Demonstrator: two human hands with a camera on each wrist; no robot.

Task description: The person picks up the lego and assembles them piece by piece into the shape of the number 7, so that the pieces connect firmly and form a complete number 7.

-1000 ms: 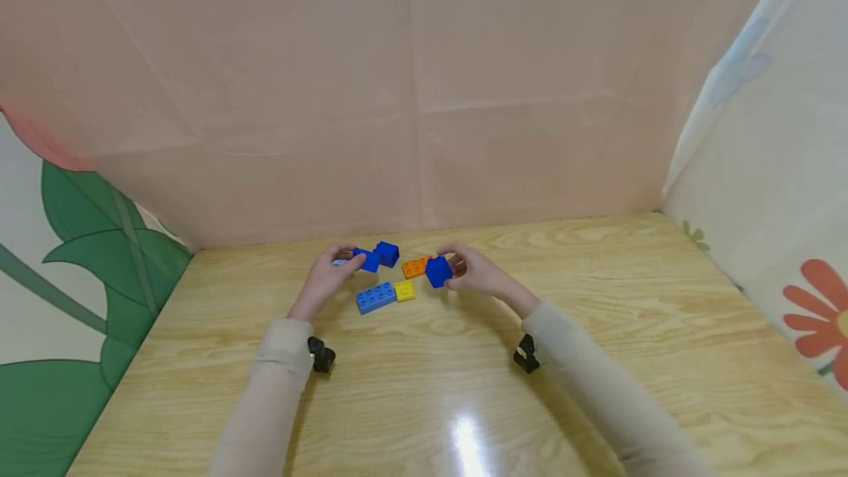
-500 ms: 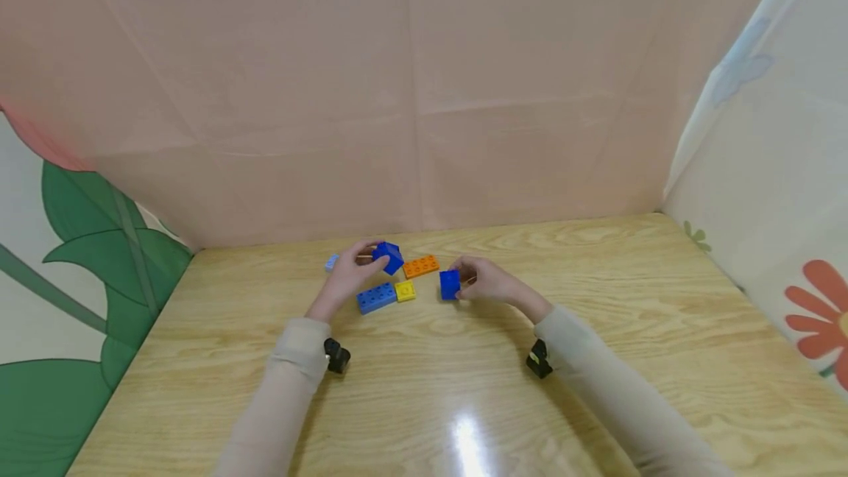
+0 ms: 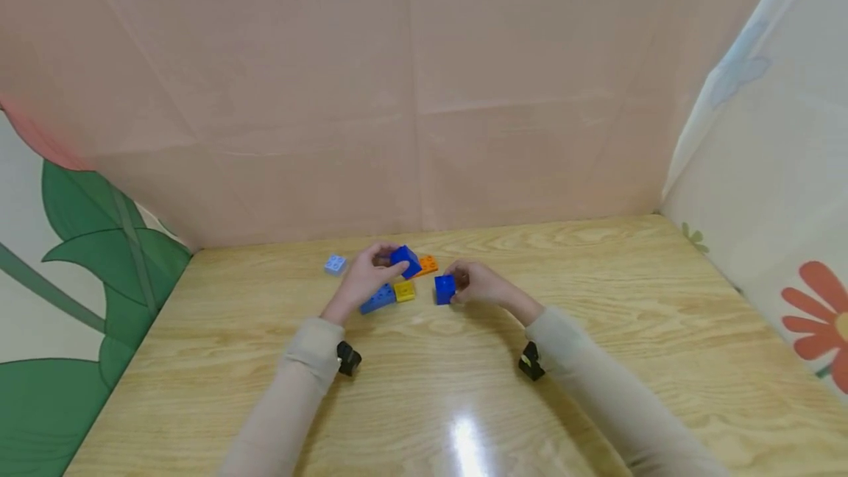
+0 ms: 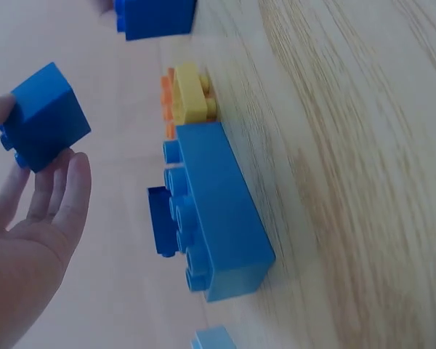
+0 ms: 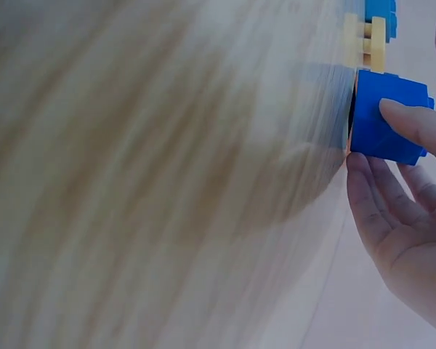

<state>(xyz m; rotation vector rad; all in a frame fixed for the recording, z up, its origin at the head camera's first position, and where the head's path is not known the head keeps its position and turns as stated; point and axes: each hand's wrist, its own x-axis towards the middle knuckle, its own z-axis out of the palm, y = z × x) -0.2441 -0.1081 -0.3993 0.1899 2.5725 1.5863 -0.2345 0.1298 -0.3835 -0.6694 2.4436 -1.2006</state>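
Wooden table (image 3: 596, 359): the ground for everything; you sit at it between pink and flowered cloth walls.

Your left hand (image 3: 367, 278): raised above the table, fingers curled round a dark blue cube brick (image 3: 405, 260). In the left wrist view that cube sits at your fingertips, tilted, studs pointing away, clear of the table.

Your right hand (image 3: 477, 284): low at the table, thumb and fingers pinching a second dark blue brick (image 3: 444, 289). The right wrist view shows the thumb on its top face and the fingers beneath; the brick is at or just above the wood.

Long light blue brick (image 3: 379, 298): flat on the table, under and just right of your left hand, not held.

Orange brick (image 3: 428, 265): behind the held cube, partly hidden by it.

Yellow brick (image 3: 405, 291): touching the end of the long light blue brick, between your two hands.

Pale blue plate (image 3: 335, 264): alone, left of your left hand, apart from the cluster.
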